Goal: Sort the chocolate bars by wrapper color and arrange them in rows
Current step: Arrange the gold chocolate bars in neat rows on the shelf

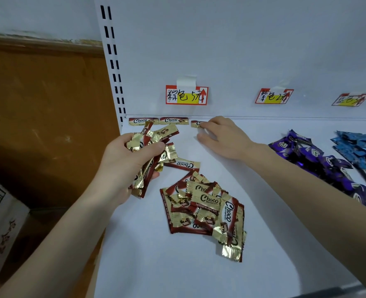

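My left hand [126, 166] grips a bunch of brown-and-gold Choco bars [154, 139] above the white shelf's left side. Two brown bars [158, 121] lie end to end along the back wall. My right hand [220, 136] reaches to the back wall, its fingertips pinching a third brown bar [196, 123] that lies in line with those two and is mostly hidden by the fingers. A loose heap of brown bars [205, 209] lies in the middle of the shelf. A purple pile [319, 162] and a blue pile [360, 153] lie to the right.
The white shelf [156, 265] has three handwritten price labels on its back wall: one [186, 95] above the brown row, two more [274, 96] [350, 100] to the right. A slotted upright [113, 61] bounds the shelf's left. A cardboard box [1, 224] stands lower left.
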The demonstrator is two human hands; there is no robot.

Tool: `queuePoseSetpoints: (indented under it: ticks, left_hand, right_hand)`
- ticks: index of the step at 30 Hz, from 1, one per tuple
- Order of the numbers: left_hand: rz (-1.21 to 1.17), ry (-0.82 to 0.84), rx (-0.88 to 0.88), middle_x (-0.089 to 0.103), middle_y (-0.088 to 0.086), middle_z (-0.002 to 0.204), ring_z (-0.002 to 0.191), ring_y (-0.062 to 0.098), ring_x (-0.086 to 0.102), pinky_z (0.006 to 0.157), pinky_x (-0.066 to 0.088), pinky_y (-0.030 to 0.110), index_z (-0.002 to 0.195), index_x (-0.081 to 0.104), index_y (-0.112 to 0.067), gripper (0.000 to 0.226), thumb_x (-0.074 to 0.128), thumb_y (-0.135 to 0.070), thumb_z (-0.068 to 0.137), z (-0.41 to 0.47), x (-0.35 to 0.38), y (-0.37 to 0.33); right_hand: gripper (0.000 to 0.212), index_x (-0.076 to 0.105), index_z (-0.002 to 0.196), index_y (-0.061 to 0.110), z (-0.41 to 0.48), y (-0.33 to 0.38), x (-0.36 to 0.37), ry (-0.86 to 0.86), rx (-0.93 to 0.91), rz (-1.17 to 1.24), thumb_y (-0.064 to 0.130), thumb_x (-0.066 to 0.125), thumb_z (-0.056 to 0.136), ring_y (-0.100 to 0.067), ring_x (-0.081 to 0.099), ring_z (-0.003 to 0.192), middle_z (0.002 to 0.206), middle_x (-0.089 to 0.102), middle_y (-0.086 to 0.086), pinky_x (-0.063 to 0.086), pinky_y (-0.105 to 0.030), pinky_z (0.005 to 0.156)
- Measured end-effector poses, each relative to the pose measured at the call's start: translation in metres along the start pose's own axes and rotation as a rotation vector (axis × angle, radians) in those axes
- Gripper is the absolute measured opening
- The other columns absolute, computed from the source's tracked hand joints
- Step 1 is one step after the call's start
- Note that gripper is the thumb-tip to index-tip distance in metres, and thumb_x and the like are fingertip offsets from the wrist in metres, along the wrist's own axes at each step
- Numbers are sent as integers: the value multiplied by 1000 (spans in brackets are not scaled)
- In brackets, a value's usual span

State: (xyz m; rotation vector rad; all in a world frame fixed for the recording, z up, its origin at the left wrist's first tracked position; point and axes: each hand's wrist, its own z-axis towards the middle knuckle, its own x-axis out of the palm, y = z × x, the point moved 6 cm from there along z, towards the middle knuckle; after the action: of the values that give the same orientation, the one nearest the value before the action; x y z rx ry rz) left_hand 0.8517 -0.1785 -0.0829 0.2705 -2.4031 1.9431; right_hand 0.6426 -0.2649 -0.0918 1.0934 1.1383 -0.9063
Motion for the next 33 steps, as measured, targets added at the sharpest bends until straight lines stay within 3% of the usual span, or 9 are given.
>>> queuePoseSetpoints:
  ticks: [5, 13, 28, 31, 33]
  left_hand:
    - [-1, -5, -7, 71, 5, 82, 55, 12, 67, 42, 49, 20, 86, 63, -18, 17, 75, -13, 75, 2, -2, 4]
    - [-3, 1, -7, 71, 2, 77, 53, 11, 66, 42, 49, 20, 84, 63, -19, 17, 75, -12, 75, 2, -1, 4]
    - [-16, 10, -14, 70, 2, 75, 51, 11, 65, 41, 49, 20, 81, 61, -19, 17, 75, -12, 76, 2, 0, 3]
    - [-25, 4, -22, 70, 4, 78, 52, 12, 66, 42, 49, 20, 83, 61, -19, 17, 75, -11, 76, 1, -1, 3]
    - [-36, -2, -27, 70, 5, 79, 52, 13, 66, 42, 50, 21, 83, 61, -18, 17, 75, -11, 76, 1, -2, 3]
  right_hand:
    - [51, 40, 138, 18, 6, 3, 0, 11, 24, -21, 45, 38, 95, -25, 30, 131, 140, 38, -6, 27, -38, 109]
    - [48, 42, 136, 16, 4, 6, -1, -54, -2, -45, 41, 40, 95, -25, 32, 129, 139, 40, -7, 28, -37, 106]
    - [48, 38, 138, 16, 6, 5, 2, -14, -4, -16, 40, 38, 96, -25, 28, 133, 144, 35, -6, 23, -35, 109]
    - [49, 36, 140, 13, 1, 10, -5, -37, -25, 68, 37, 38, 97, -24, 28, 134, 145, 34, -9, 22, -31, 108]
    - [46, 40, 137, 10, -6, 22, -21, -115, -32, 221, 34, 40, 97, -20, 38, 127, 140, 42, -8, 26, -21, 100]
